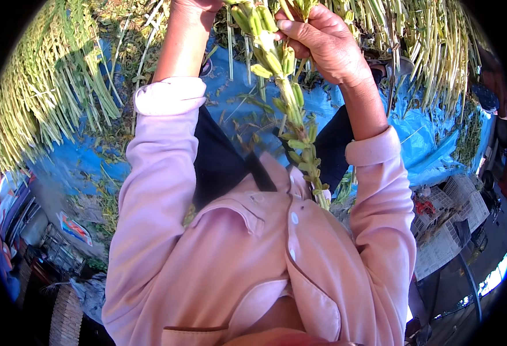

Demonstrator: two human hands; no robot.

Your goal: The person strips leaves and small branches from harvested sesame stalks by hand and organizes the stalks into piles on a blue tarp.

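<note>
A sesame stalk (290,97) set with green seed capsules slants from the top edge down across my chest. My right hand (327,45) grips a thinner leafy stem beside it, thumb and fingers pinched together near the capsules. Only the wrist and lower palm of my left hand (199,5) show at the top edge; its fingers are cut off, so its hold is hidden. The upper end of the stalk also runs out of view. Below the hands are my dark trouser legs (218,160) and a blue plastic sheet (231,86) strewn with leaf bits.
Cut stalks lie in a thick heap (54,99) at the left, and another bundle (435,56) spreads at the upper right. Dry leaves (123,52) litter the sheet. White plastic crates (439,246) stand at the lower right. A crumpled grey cloth (91,294) lies lower left.
</note>
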